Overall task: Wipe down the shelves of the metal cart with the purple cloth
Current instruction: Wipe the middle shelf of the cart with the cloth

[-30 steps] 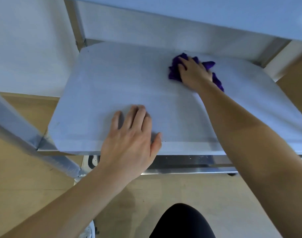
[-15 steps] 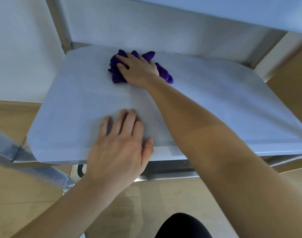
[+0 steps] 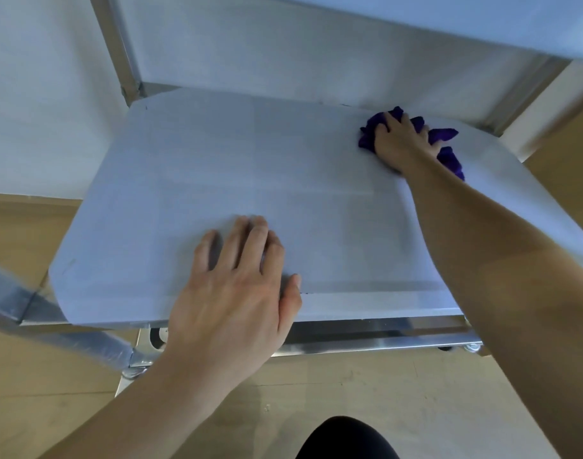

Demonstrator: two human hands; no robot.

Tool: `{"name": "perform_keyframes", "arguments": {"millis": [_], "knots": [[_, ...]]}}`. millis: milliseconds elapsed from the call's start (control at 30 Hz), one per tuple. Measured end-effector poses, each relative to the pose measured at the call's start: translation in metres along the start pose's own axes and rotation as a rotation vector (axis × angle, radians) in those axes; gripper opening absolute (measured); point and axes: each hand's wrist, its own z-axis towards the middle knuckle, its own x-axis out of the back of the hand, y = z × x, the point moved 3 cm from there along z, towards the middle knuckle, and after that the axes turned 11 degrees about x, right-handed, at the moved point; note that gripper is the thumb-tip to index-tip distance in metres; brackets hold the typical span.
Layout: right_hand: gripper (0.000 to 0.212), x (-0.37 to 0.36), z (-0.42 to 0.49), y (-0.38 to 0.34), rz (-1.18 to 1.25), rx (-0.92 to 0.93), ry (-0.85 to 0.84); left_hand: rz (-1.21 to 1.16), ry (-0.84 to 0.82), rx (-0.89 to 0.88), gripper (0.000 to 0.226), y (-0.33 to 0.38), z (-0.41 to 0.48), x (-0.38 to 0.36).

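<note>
Purple cloth (image 3: pixel 446 136), bunched under the right hand (image 3: pixel 403 145) whose fingers curl round it, scrubs the shelf (image 3: pixel 217 160) beyond the flat, bracing left hand (image 3: pixel 237 293).

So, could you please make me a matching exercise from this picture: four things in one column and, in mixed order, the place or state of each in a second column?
Things
1. left hand
2. right hand
3. purple cloth
4. upright post

Places or states
a. bunched up near the far right corner of the shelf
b. stands at the shelf's far left corner
c. lies flat on the shelf by its front edge
d. grips the cloth and presses it down

Pairs: 1-c, 2-d, 3-a, 4-b
</note>
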Motion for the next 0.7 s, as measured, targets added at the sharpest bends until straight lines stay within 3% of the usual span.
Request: {"name": "perform_keyframes", "arguments": {"millis": [100,400,600,700], "knots": [[0.054,-0.007,-0.003,-0.045,0.0,0.12,-0.018,0.001,0.008,0.004,0.059,0.0,0.0,0.001],[0.05,-0.047,-0.072,-0.247,-0.029,0.759,-0.148,-0.048,0.051,-0.013,0.06,0.001,-0.001,-0.002],[0.048,-0.042,-0.074,-0.234,-0.038,0.869,-0.164,-0.071,0.081,-0.023,0.062,0.001,-0.005,-0.006],[0.046,-0.035,-0.051,-0.193,-0.062,0.738,-0.065,-0.09,0.104,-0.033,0.062,-0.001,-0.009,-0.006]]}}
